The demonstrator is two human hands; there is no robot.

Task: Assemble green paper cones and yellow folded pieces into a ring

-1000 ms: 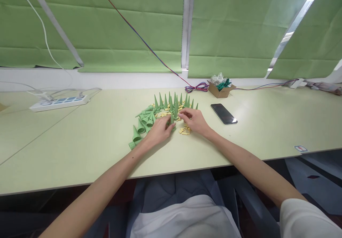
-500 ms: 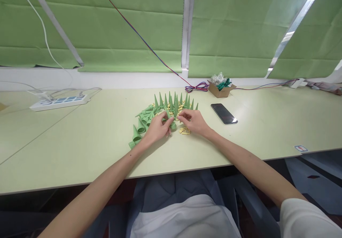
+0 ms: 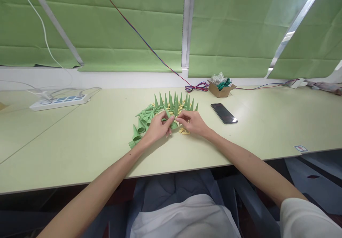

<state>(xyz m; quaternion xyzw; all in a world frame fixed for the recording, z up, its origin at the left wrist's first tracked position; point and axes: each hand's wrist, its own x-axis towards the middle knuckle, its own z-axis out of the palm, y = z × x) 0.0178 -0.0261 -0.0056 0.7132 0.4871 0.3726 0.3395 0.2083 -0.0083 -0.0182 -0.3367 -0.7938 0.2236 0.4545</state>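
Note:
My left hand (image 3: 159, 126) is closed round a green plastic cone (image 3: 173, 125), tilted with its wide end toward me. My right hand (image 3: 191, 120) pinches at the side of this cone; a small yellow piece seems to be between its fingertips, mostly hidden. Just beyond my hands, several green cones (image 3: 160, 100) stand upright in rows, with small yellow pieces (image 3: 184, 131) scattered among them and beneath my right hand. Left of my left hand, more green cones (image 3: 141, 126) lie in a loose heap, some tipped with their hollow ends showing.
A black phone (image 3: 223, 113) lies right of my right hand. Behind it stands a small cardboard box (image 3: 220, 91) with plastic wrap and green material, beside a coiled cable (image 3: 197, 86). A white power strip (image 3: 59, 102) lies at the left. The table's front edge (image 3: 181, 170) runs before me.
My right hand has moved slightly left, its fingertips now meeting the cone in my left hand. The left hand has barely moved.

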